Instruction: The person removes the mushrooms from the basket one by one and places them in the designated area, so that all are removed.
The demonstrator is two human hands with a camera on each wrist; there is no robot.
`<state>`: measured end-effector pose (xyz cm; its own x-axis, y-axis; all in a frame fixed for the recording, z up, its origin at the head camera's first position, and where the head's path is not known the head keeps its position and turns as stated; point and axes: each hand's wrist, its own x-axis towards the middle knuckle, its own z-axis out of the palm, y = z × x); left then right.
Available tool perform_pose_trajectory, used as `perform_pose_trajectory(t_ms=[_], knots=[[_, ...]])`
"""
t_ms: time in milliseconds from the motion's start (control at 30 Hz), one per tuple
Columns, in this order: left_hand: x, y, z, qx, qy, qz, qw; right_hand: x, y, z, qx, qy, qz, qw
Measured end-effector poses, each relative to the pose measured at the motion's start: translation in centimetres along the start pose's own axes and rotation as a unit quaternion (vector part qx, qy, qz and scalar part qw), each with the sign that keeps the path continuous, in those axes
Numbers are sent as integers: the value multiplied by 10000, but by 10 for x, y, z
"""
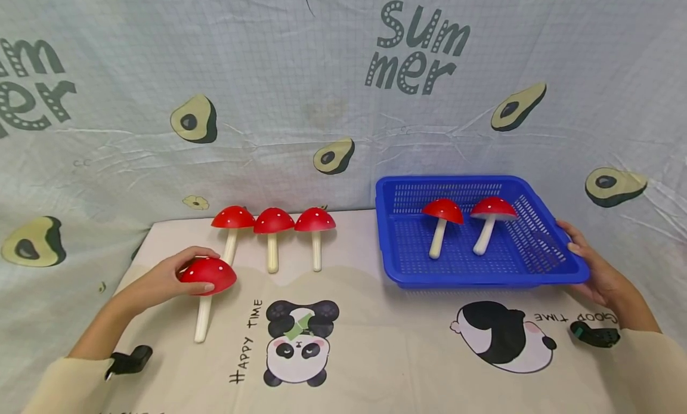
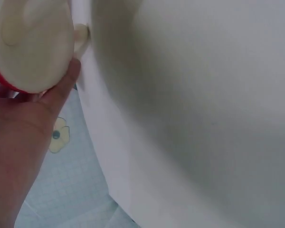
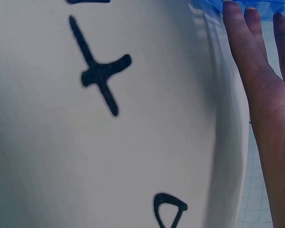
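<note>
A toy mushroom [image 1: 213, 275] with a red, white-dotted cap and a pale stem is in my left hand [image 1: 167, 278], thumb and fingers around the cap, stem pointing down. The left wrist view shows the cream underside of its cap [image 2: 35, 50]. Behind it, three similar mushrooms stand out in a row: a left one [image 1: 233, 217], a middle one [image 1: 274, 221] and a right one [image 1: 315, 220]. At the right, my right hand [image 1: 598, 271] holds the rim of a blue plastic basket [image 1: 394, 277]. Inside lie two more mushrooms, one left [image 1: 443, 211], one right [image 1: 492, 208].
A cloth with printed pandas [image 1: 297, 351] covers the table. Right behind the row and the basket hangs a pale curtain [image 1: 268, 104] with avocado prints. Dark wrist straps sit by the left sleeve [image 1: 64, 384] and the right sleeve [image 1: 649, 366].
</note>
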<state>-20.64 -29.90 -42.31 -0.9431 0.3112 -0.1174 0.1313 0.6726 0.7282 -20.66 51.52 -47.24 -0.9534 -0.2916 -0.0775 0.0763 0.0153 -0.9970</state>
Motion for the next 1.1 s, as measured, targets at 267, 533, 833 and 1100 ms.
perform_pose_trajectory(t_ms=[267, 533, 833, 1100], knots=[[2, -8, 0, -122, -221, -50, 9997, 0, -3, 2, 109, 23, 53, 9999], [1, -4, -2, 77, -282, -60, 9996, -1, -2, 0, 4, 116, 110, 9999], [0, -5, 0, 66, -119, -166, 9998, 0, -2, 1, -72, 82, 106, 9999], [0, -4, 0, -3, -139, -148, 9998, -1, -3, 1, -30, 86, 92, 9999]])
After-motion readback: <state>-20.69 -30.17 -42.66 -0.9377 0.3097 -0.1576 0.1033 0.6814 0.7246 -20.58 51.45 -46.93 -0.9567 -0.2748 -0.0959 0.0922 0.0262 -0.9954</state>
